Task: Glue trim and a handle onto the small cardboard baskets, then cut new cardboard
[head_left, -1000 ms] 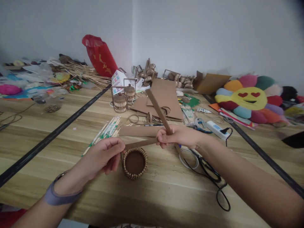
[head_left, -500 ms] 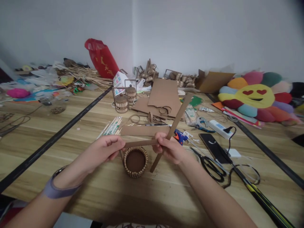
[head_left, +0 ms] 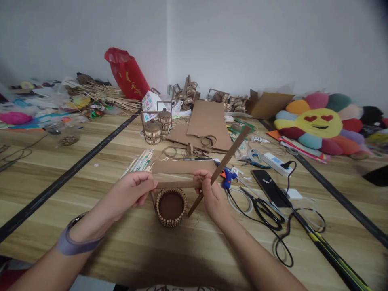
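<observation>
My left hand [head_left: 131, 195] and my right hand [head_left: 209, 193] pinch the two ends of a brown cardboard strip [head_left: 177, 184] held level just above a small round basket [head_left: 171, 207] with a stick-lined rim, which stands on the wooden table [head_left: 194, 246]. A longer stretch of cardboard strip [head_left: 230, 154] slants up and to the right from my right hand, and its lower end points down beside the basket. Both hands are closed on the strip.
Black scissors [head_left: 268, 212], a phone [head_left: 270, 188], a blue glue gun [head_left: 227, 176], a white power strip [head_left: 275, 163] and black cable lie right of my hands. Cardboard sheets [head_left: 209, 121], packed sticks [head_left: 141, 161] and small finished baskets [head_left: 153, 131] sit behind. A flower cushion [head_left: 318, 125] rests far right.
My right hand turned the long strip from leaning up-left to leaning up-right, and drew back toward the basket. The left hand stayed almost still.
</observation>
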`<state>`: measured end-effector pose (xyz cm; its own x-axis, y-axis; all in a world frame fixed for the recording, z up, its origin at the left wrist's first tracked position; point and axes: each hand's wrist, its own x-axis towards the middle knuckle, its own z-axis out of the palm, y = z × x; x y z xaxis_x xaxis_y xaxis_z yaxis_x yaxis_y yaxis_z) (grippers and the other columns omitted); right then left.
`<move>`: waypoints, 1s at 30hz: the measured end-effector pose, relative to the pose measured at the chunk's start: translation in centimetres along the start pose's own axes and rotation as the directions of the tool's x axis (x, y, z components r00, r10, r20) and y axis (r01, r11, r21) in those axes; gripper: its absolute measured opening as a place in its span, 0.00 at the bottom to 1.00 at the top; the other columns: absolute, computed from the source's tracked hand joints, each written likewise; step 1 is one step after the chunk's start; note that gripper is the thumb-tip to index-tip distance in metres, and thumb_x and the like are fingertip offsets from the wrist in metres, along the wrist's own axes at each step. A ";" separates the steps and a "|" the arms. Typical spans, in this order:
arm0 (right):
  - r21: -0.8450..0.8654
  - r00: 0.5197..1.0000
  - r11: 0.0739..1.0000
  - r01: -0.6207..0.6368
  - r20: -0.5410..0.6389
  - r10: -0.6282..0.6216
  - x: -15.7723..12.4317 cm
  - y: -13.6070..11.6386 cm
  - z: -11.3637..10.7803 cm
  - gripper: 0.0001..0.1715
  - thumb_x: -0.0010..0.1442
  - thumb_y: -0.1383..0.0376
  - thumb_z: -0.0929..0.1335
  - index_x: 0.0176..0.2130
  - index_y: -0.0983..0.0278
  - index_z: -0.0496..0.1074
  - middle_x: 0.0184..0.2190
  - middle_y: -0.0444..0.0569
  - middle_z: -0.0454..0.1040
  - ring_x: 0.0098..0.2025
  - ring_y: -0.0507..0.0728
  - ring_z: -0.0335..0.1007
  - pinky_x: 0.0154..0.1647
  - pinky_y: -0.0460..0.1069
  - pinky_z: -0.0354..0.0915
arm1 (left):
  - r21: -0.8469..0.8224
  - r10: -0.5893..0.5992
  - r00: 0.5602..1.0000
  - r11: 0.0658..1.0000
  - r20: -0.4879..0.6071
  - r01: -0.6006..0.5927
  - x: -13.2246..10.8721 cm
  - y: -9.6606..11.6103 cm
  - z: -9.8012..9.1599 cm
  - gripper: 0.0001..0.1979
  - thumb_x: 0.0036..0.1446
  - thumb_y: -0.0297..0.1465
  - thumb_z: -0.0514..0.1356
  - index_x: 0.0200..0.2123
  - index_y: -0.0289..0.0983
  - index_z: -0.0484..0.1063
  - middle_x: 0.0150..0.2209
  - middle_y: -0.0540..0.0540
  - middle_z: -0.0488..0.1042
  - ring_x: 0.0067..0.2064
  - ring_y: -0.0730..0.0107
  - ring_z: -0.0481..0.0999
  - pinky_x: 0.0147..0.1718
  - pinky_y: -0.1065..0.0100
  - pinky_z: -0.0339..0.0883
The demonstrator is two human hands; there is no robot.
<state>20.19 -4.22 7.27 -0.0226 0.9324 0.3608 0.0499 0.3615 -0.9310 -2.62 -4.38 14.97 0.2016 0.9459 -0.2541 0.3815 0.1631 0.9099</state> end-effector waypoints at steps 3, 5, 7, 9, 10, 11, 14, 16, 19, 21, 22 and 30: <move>-0.194 0.996 0.977 0.085 -0.015 -0.089 -0.6 0.3 0.0 0.30 0.68 0.40 0.56 0.41 0.60 0.67 0.26 0.43 0.66 0.26 0.55 0.62 0.27 0.49 0.59 | -0.006 0.016 1.000 1.000 -0.003 -0.016 -0.1 -0.1 0.0 0.19 0.46 0.50 0.58 0.22 0.39 0.65 0.12 0.58 0.58 0.16 0.79 0.52 0.16 0.75 0.42; -0.268 0.990 0.953 0.138 0.012 -0.140 -0.7 0.4 0.0 0.28 0.70 0.43 0.55 0.37 0.60 0.66 0.27 0.44 0.68 0.28 0.55 0.64 0.28 0.49 0.60 | -0.007 0.047 0.999 0.999 0.015 -0.047 -0.1 -0.2 -0.1 0.20 0.48 0.50 0.58 0.22 0.39 0.66 0.12 0.58 0.58 0.17 0.79 0.52 0.17 0.74 0.43; -0.305 0.983 0.935 0.183 0.045 -0.178 -0.7 0.4 0.0 0.25 0.71 0.46 0.55 0.36 0.60 0.65 0.27 0.45 0.69 0.28 0.56 0.65 0.29 0.50 0.61 | -0.003 0.072 0.997 0.997 0.040 -0.072 -0.1 -0.4 -0.1 0.20 0.49 0.50 0.57 0.23 0.39 0.66 0.13 0.57 0.59 0.17 0.78 0.53 0.17 0.74 0.44; -0.340 0.975 0.914 0.220 0.089 -0.201 -0.6 0.4 0.1 0.21 0.71 0.50 0.56 0.36 0.60 0.64 0.28 0.46 0.70 0.30 0.56 0.67 0.30 0.49 0.63 | 0.004 0.084 0.995 0.996 0.057 -0.085 0.0 -0.6 -0.2 0.20 0.51 0.51 0.57 0.24 0.39 0.67 0.14 0.57 0.59 0.17 0.78 0.53 0.17 0.74 0.45; -0.357 0.972 0.904 0.235 0.113 -0.208 -0.5 0.3 0.1 0.18 0.70 0.52 0.57 0.36 0.60 0.64 0.29 0.46 0.70 0.30 0.57 0.67 0.31 0.50 0.63 | 0.008 0.089 0.994 0.996 0.059 -0.090 0.0 -0.7 -0.3 0.20 0.52 0.51 0.57 0.24 0.39 0.67 0.14 0.58 0.59 0.17 0.78 0.53 0.17 0.74 0.45; -0.374 0.968 0.894 0.247 0.136 -0.210 -0.5 0.2 0.1 0.16 0.70 0.54 0.58 0.37 0.60 0.64 0.29 0.47 0.71 0.31 0.57 0.68 0.31 0.50 0.63 | 0.010 0.094 0.994 0.995 0.060 -0.094 0.0 -0.8 -0.3 0.20 0.52 0.51 0.56 0.24 0.39 0.67 0.14 0.58 0.59 0.18 0.78 0.53 0.17 0.73 0.45; -0.403 0.964 0.881 0.249 0.188 -0.186 -0.3 -0.2 0.0 0.12 0.68 0.56 0.60 0.38 0.60 0.64 0.30 0.48 0.71 0.32 0.58 0.68 0.33 0.50 0.63 | 0.008 0.105 0.993 0.994 0.046 -0.105 0.0 -0.8 -0.3 0.20 0.52 0.50 0.56 0.24 0.39 0.66 0.14 0.58 0.58 0.18 0.77 0.53 0.18 0.73 0.45; -0.396 0.963 0.886 0.243 0.207 -0.172 -0.3 -0.5 -0.1 0.12 0.68 0.55 0.60 0.38 0.60 0.64 0.31 0.48 0.71 0.33 0.58 0.68 0.33 0.50 0.63 | 0.012 0.111 0.993 0.994 0.038 -0.112 0.0 -0.8 -0.3 0.20 0.52 0.50 0.56 0.24 0.39 0.65 0.14 0.58 0.58 0.18 0.77 0.53 0.18 0.73 0.46; -0.353 0.957 0.902 0.250 0.230 -0.175 -0.5 -0.7 -0.1 0.15 0.69 0.53 0.58 0.38 0.60 0.65 0.33 0.49 0.71 0.35 0.59 0.68 0.36 0.51 0.63 | 0.028 0.119 0.992 0.992 0.039 -0.120 -0.1 -0.9 -0.3 0.21 0.54 0.51 0.55 0.25 0.39 0.66 0.15 0.58 0.58 0.19 0.76 0.54 0.19 0.73 0.46; -0.331 0.956 0.911 0.244 0.239 -0.169 -0.6 -0.6 -0.2 0.20 0.70 0.51 0.56 0.37 0.60 0.65 0.33 0.50 0.71 0.35 0.59 0.67 0.37 0.52 0.62 | 0.040 0.122 0.992 0.992 0.036 -0.124 -0.1 -1.0 -0.4 0.21 0.56 0.51 0.54 0.25 0.39 0.65 0.15 0.57 0.59 0.19 0.75 0.55 0.19 0.72 0.47; -0.325 0.957 0.915 0.239 0.238 -0.165 -0.7 -0.5 -0.2 0.22 0.70 0.49 0.56 0.37 0.60 0.66 0.32 0.50 0.71 0.35 0.60 0.67 0.37 0.52 0.62 | 0.056 0.130 0.991 0.990 0.035 -0.132 -0.2 -1.1 -0.4 0.21 0.57 0.51 0.53 0.25 0.39 0.65 0.16 0.57 0.59 0.19 0.75 0.56 0.19 0.72 0.48; -0.293 0.956 0.925 0.244 0.235 -0.178 -0.7 -0.1 -0.4 0.29 0.70 0.44 0.53 0.32 0.59 0.65 0.28 0.47 0.67 0.31 0.58 0.63 0.34 0.51 0.60 | 0.670 0.617 0.776 0.632 -0.131 -0.390 -1.2 -1.3 0.3 0.20 0.69 0.40 0.47 0.30 0.39 0.71 0.30 0.47 0.72 0.34 0.62 0.72 0.34 0.63 0.63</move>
<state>20.57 -4.86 7.13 -0.2654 0.8260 0.4973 0.3329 0.5626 -0.7568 -3.03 -5.79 14.02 0.2738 0.8712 0.4075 0.7667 -0.4535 0.4544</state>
